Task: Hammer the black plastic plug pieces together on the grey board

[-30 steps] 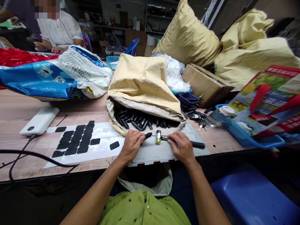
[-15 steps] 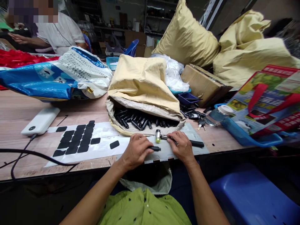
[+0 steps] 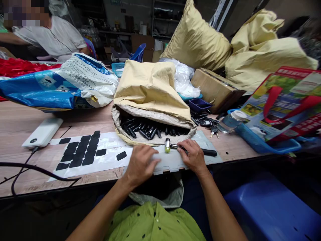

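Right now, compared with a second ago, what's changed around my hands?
Your left hand no longer holds the short black tube; it is open and has drawn back a little toward you. I can't see where the tube went. The person in the white shirt has leaned toward the picture's left. Your right hand still grips the hammer, and the open sack lies as before.

Two hands, gripped hammer, open sack

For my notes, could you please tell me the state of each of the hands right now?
Left hand: loosely open, nothing visible in it.
Right hand: closed, holding the hammer.
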`<state>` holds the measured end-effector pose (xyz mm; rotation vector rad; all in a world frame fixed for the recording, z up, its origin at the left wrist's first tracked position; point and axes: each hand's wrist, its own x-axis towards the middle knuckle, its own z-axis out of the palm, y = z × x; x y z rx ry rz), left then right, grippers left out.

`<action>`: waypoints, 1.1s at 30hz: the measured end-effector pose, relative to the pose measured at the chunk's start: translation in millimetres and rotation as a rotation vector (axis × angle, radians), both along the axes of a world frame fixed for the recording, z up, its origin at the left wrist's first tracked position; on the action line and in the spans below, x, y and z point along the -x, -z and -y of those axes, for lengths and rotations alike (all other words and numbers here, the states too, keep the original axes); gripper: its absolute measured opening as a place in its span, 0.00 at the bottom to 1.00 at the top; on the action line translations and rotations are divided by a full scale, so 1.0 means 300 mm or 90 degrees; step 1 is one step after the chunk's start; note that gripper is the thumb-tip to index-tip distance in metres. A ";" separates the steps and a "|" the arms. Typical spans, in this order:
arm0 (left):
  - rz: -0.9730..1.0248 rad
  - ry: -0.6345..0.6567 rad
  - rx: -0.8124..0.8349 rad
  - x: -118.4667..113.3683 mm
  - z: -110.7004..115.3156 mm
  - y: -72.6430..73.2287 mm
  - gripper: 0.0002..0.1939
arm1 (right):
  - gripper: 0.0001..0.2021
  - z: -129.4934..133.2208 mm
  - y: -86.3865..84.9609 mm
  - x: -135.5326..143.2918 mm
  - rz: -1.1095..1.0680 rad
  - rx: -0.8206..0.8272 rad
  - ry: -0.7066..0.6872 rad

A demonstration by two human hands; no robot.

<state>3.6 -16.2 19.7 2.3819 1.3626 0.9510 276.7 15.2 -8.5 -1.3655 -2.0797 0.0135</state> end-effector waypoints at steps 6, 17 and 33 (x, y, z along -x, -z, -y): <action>-0.099 -0.270 0.026 0.050 -0.215 0.005 0.13 | 0.07 0.000 0.004 -0.003 -0.009 -0.003 0.002; -0.171 -0.407 0.123 0.024 -0.238 -0.028 0.06 | 0.06 0.000 -0.001 -0.001 -0.014 -0.009 -0.001; 0.050 -0.008 0.162 -0.033 -0.131 0.037 0.10 | 0.09 -0.004 -0.002 0.000 0.022 -0.006 -0.008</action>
